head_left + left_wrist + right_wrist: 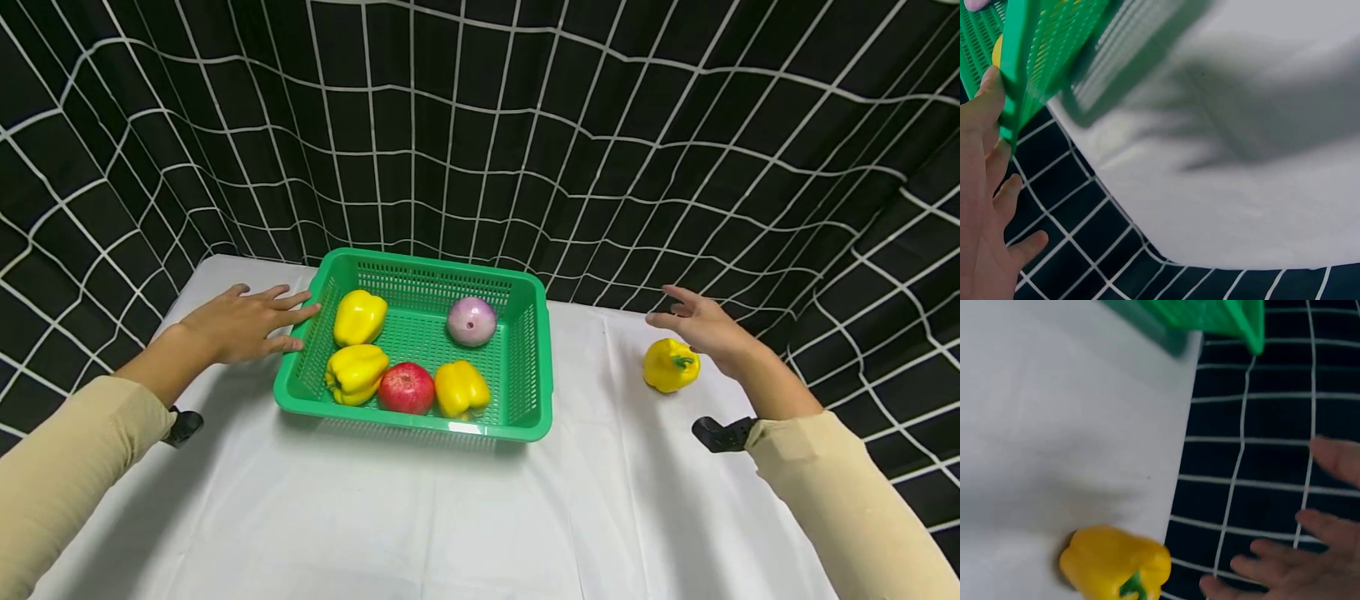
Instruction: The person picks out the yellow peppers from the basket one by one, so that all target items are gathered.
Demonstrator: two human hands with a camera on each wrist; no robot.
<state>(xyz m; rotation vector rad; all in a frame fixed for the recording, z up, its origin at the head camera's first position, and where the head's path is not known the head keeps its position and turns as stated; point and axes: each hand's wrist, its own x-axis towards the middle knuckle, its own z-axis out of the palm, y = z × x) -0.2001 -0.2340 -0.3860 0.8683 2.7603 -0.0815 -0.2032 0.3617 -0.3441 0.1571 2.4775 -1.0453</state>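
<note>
My left hand [243, 323] rests its spread fingertips on the left rim of a green plastic basket [412, 423]; the left wrist view shows the same fingers beside the basket's wall [1017, 69]. Inside the basket lie a yellow bell pepper [361, 317] at the back left, another yellow bell pepper [356, 374] in front of it, a red pomegranate [407, 388], a third yellow bell pepper [461, 389] and a purple onion [472, 322]. My right hand [705, 329] hovers with loosely extended fingers just above and behind a yellow bell pepper [671, 365] on the table, apparently holding nothing.
A white cloth [360, 517] covers the table. Black curtains with a white grid [480, 125] hang behind and at both sides, close to the table's back edge. A black wrist device [722, 435] sits at the right sleeve.
</note>
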